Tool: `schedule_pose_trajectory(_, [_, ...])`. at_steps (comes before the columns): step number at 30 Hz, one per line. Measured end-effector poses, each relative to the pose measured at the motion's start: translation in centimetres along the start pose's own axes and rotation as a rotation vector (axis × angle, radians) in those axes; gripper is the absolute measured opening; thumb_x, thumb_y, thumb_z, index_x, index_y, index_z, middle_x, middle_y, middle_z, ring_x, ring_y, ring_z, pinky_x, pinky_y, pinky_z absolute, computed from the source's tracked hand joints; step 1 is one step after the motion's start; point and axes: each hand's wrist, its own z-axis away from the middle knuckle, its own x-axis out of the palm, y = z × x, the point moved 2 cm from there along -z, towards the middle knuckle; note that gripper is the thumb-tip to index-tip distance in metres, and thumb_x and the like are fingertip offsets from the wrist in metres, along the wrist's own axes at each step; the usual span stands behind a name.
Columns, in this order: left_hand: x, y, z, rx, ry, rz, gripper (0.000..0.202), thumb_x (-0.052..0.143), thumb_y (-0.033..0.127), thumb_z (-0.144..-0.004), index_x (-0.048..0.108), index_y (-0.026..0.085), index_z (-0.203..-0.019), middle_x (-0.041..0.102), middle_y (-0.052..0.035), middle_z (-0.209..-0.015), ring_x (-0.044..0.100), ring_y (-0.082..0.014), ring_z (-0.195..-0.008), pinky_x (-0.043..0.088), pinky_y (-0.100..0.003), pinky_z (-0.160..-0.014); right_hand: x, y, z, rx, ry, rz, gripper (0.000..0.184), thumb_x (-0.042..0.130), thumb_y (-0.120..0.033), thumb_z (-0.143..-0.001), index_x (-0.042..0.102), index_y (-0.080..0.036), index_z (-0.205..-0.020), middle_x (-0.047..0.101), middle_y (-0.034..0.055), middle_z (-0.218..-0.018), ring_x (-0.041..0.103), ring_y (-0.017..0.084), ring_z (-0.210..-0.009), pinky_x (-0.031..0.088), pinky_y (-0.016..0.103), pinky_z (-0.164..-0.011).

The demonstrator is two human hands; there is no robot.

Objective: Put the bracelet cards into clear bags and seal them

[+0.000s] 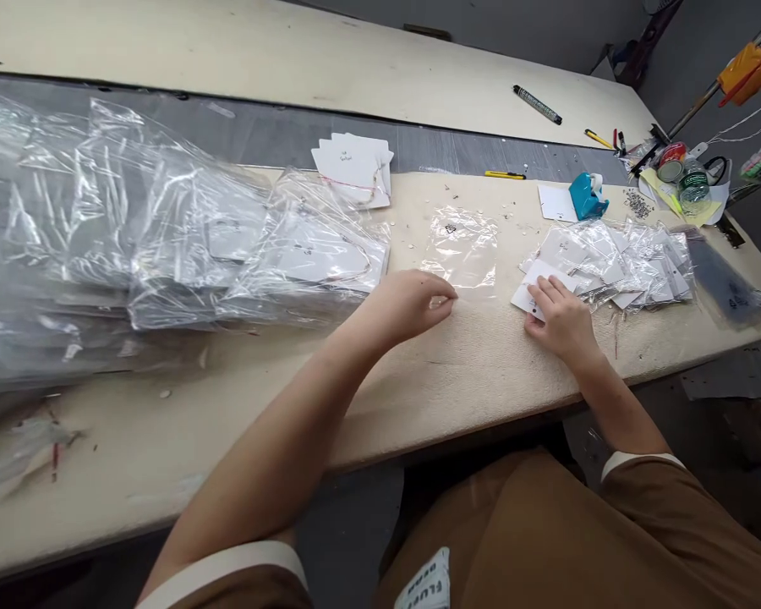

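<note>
My left hand (409,303) rests on the table with its fingers curled, pinching the near edge of a clear plastic bag (462,245) that lies flat in front of me. My right hand (561,317) lies on a small white card (528,292) at the near edge of a pile of cards in clear sleeves (621,262). Its fingers press on the card and curl around its edge.
A big heap of filled clear bags (165,228) covers the table's left. A stack of white cards (355,165) lies behind it. A teal tape dispenser (587,196), pens (536,104), tape rolls (678,165) and small metal bits (637,203) sit at the far right.
</note>
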Motion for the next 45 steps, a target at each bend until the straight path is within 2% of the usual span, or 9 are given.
schedule_pose_trajectory(7, [0.0,-0.2,-0.3,-0.181,0.123,0.250,0.024,0.065,0.039,-0.084,0.083,0.024,-0.090,0.079,-0.0069,-0.090,0.072,-0.0266,-0.082,0.056,-0.037,-0.078,-0.8,0.7,-0.2,0.036,0.098,-0.094,0.048,0.043,-0.015,-0.088,0.066,-0.017,-0.130,0.068,0.0139,-0.136,0.061,0.034,-0.133,0.056,0.050,-0.105])
schedule_pose_trajectory(12, [1.2,1.1,-0.3,0.004,-0.022,0.146,0.024,0.066,0.042,-0.085,0.081,0.025,-0.091,0.078,-0.0066,-0.099,0.070,-0.0277,-0.096,0.052,-0.038,-0.090,-1.2,1.2,-0.1,0.056,0.123,-0.208,0.040,0.043,-0.016,-0.094,0.068,-0.018,-0.125,0.071,0.0152,-0.130,0.065,0.033,-0.128,0.056,0.053,-0.104])
schedule_pose_trajectory(16, [2.1,1.5,-0.3,0.207,-0.170,0.043,0.030,0.069,0.050,-0.086,0.081,0.024,-0.095,0.075,-0.0084,-0.108,0.069,-0.0276,-0.096,0.050,-0.038,-0.090,-2.2,2.0,0.5,0.022,0.510,-0.282,0.040,0.038,-0.022,-0.100,0.066,-0.026,-0.128,0.074,0.0099,-0.124,0.066,0.028,-0.126,0.055,0.053,-0.107])
schedule_pose_trajectory(20, [2.3,0.5,-0.6,0.245,-0.120,-0.122,0.027,0.060,0.039,-0.094,0.078,0.021,-0.104,0.074,-0.0086,-0.116,0.066,-0.0276,-0.103,0.049,-0.040,-0.089,-2.0,1.9,0.6,-0.241,0.870,-0.422,0.044,0.044,-0.021,-0.099,0.056,-0.034,-0.140,0.075,0.0042,-0.123,0.072,0.025,-0.115,0.063,0.048,-0.090])
schedule_pose_trajectory(25, [2.8,-0.5,-0.9,0.216,-0.057,-0.234,0.020,0.067,0.035,-0.091,0.079,0.021,-0.099,0.074,-0.0060,-0.113,0.066,-0.0265,-0.099,0.048,-0.039,-0.086,-0.9,-0.3,0.7,-0.674,0.615,-0.501,0.039,0.056,-0.017,-0.096,0.063,-0.031,-0.132,0.079,0.0021,-0.117,0.076,0.019,-0.103,0.063,0.035,-0.075])
schedule_pose_trajectory(30, [2.8,-0.1,-0.7,0.206,-0.024,-0.286,0.024,0.056,0.031,-0.098,0.078,0.022,-0.096,0.075,-0.0061,-0.111,0.066,-0.0258,-0.099,0.045,-0.040,-0.086,-0.8,-1.3,1.4,-0.776,0.387,-0.441,0.025,0.055,-0.021,-0.095,0.068,-0.023,-0.116,0.079,0.0071,-0.113,0.077,0.020,-0.100,0.062,0.036,-0.077])
schedule_pose_trajectory(36, [2.1,1.4,-0.3,0.412,-0.154,-0.245,0.048,0.078,0.053,-0.081,0.068,0.020,-0.113,0.067,-0.0109,-0.128,0.062,-0.0295,-0.113,0.043,-0.040,-0.097,-0.7,0.1,1.0,-0.557,0.623,-0.673,0.033,0.057,-0.020,-0.095,0.067,-0.028,-0.124,0.080,0.0058,-0.108,0.079,0.023,-0.096,0.066,0.037,-0.073])
schedule_pose_trajectory(41, [2.8,1.5,-0.1,0.427,-0.232,-0.214,0.012,0.070,0.032,-0.087,0.069,0.020,-0.085,0.072,-0.0062,-0.114,0.067,-0.0234,-0.096,0.045,-0.034,-0.084,0.4,2.0,1.5,-0.100,0.818,-0.828,0.022,0.063,-0.023,-0.092,0.072,-0.029,-0.111,0.079,0.0027,-0.095,0.078,0.022,-0.088,0.066,0.036,-0.077])
schedule_pose_trajectory(45, [3.0,1.3,-0.1,0.290,-0.142,-0.055,0.016,0.054,0.024,-0.091,0.070,0.021,-0.091,0.076,-0.0044,-0.103,0.070,-0.0207,-0.090,0.048,-0.031,-0.080,1.3,3.5,2.0,0.235,0.909,-0.895,0.018,0.071,-0.039,-0.087,0.073,-0.023,-0.095,0.072,0.0016,-0.081,0.074,0.019,-0.081,0.064,0.034,-0.079])
